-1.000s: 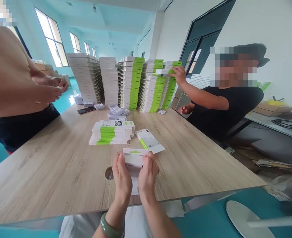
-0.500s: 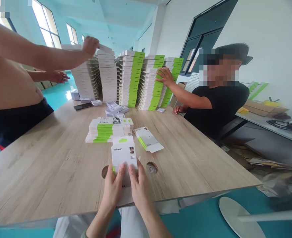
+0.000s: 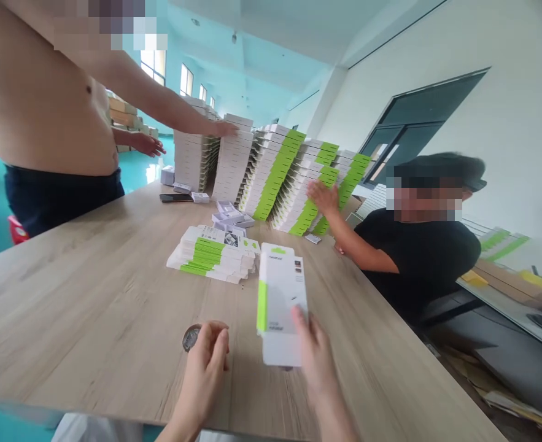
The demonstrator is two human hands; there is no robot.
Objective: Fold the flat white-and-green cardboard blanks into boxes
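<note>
My right hand is closed on the right edge of a flat white carton with a green side strip. The carton's top tab has a green cut-out mark, and a plain flap shows at its lower end. My left hand is curled in a loose fist over the table, left of the carton, and no object shows in its fingers. Beyond my hands lies a pile of flattened white and green cartons.
Tall stacks of white and green boxes line the far side of the table. White trays and a phone lie before them. Co-workers reach to the stacks from left and right. A round hole is beside my left hand.
My left hand has let go of the carton and curled up. My right hand has moved right with a carton. The separate carton beside the pile no longer shows. The view has tilted.
</note>
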